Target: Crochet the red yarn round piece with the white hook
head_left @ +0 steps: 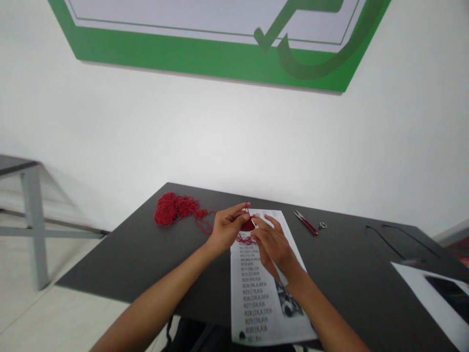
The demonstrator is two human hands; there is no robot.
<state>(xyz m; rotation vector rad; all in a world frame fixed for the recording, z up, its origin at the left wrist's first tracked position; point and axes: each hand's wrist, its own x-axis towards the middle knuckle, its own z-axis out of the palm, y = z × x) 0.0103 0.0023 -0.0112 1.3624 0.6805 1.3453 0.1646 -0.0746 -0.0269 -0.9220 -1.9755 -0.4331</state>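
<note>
A small piece of red crochet (248, 225) is pinched in my left hand (227, 226), and a strand of red yarn rises over that hand's raised index finger. My right hand (273, 239) grips a thin crochet hook (253, 222), its tip at the edge of the red piece. Both hands are over the upper part of a printed pattern sheet (252, 293) with rows of text and a dark picture. Loose red yarn (245, 239) hangs below the piece. A trail of yarn leads left to a tangled red yarn ball (167, 209).
Right of the sheet lie red-handled thread snips (306, 223) with a small metal ring piece (323, 225). Farther right are eyeglasses (403, 244) and a white sheet (425, 288) under a dark flat object. The dark table (128, 264) meets a white wall.
</note>
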